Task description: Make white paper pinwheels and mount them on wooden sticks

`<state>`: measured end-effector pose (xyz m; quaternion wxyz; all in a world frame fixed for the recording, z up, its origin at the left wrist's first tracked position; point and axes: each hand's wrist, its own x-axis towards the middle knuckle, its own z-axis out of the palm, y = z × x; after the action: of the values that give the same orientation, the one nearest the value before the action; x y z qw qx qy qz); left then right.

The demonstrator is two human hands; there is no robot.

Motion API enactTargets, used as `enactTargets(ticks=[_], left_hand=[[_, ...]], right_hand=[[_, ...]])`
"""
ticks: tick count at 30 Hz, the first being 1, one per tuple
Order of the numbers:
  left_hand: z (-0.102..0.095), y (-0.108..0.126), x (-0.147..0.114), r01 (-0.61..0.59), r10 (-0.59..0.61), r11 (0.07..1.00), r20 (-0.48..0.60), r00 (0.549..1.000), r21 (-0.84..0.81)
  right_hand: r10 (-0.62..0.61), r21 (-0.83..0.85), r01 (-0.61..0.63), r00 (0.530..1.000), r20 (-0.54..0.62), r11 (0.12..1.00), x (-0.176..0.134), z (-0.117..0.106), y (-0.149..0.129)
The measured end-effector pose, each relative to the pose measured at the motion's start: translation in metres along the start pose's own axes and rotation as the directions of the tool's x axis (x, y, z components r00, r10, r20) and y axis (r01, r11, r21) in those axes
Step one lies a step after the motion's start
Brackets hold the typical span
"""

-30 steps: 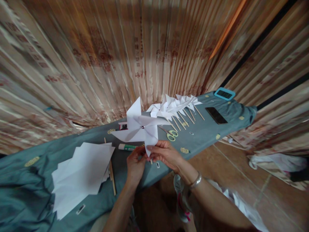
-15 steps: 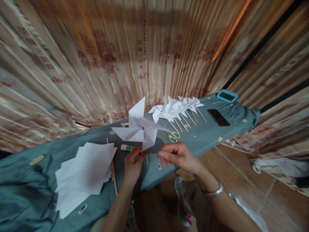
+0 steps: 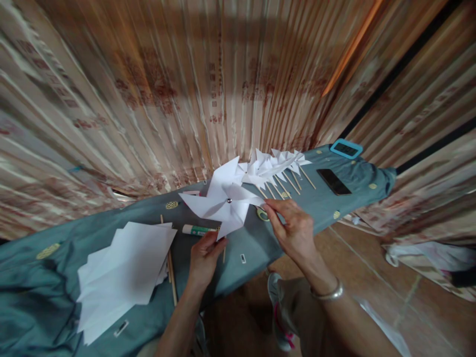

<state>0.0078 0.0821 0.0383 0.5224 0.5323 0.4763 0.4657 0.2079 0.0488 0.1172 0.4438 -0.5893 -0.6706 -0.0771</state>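
Observation:
A white paper pinwheel point(image 3: 238, 194) with a shiny pin at its centre is held up over the cloth-covered table. My left hand point(image 3: 204, 262) is closed below it, gripping it by its stick, most of which is hidden. With thumb and fingers, my right hand point(image 3: 292, 225) pinches the tip of the pinwheel's right blade. A glue stick point(image 3: 199, 230) lies just beyond my left hand. Green-handled scissors point(image 3: 262, 213) are partly covered behind my right fingers. Behind the held pinwheel, several finished pinwheels point(image 3: 273, 166) lie in an overlapping row, their sticks pointing toward me.
A stack of white paper sheets point(image 3: 124, 280) lies at the left, with thin wooden sticks point(image 3: 171, 272) beside it. A dark phone point(image 3: 333, 181) and a blue-framed clock or timer point(image 3: 346, 148) are at the right end of the table point(image 3: 230, 270). A patterned curtain point(image 3: 178, 89) hangs behind.
My right hand has moved up and right and now pinches a blade tip; before, it was apart from the pinwheel. The pinwheel has shifted slightly right and its blades have turned a little.

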Motion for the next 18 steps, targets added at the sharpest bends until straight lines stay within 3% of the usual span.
enactTargets(ticks=[3, 6, 9, 12, 16, 17, 18], left_hand=[[0.002, -0.001, 0.000, 0.081, -0.081, 0.994, -0.007, 0.997, -0.073], [0.003, -0.002, 0.000, 0.109, -0.113, 0.990, -0.039, 0.993, -0.086], [0.002, -0.001, 0.001, 0.059, -0.065, 0.993, -0.058, 0.996, -0.106], [0.000, 0.002, 0.000, 0.024, -0.029, 0.995, -0.051, 0.998, -0.092], [-0.002, 0.004, -0.001, 0.092, -0.095, 0.994, -0.046, 0.994, -0.058], [-0.002, 0.005, -0.001, 0.118, -0.121, 0.991, -0.052, 0.991, -0.063], [-0.002, 0.005, -0.001, 0.134, -0.138, 0.989, -0.055, 0.989, -0.066]], right_hand=[[0.200, 0.115, -0.206, 0.978, 0.062, 0.972, -0.002, 0.004, 0.000], [0.374, 0.239, -0.409, 0.910, 0.179, 0.881, -0.006, 0.013, -0.002], [0.432, 0.382, -0.552, 0.828, 0.358, 0.741, -0.013, 0.028, -0.009], [0.347, 0.496, -0.674, 0.722, 0.598, 0.548, -0.022, 0.042, -0.023], [0.006, 0.493, -0.769, 0.541, 0.841, 0.406, -0.025, 0.036, -0.043], [-0.053, 0.500, -0.771, 0.524, 0.850, 0.396, -0.023, 0.030, -0.045], [-0.073, 0.522, -0.760, 0.539, 0.839, 0.388, -0.020, 0.023, -0.046]])
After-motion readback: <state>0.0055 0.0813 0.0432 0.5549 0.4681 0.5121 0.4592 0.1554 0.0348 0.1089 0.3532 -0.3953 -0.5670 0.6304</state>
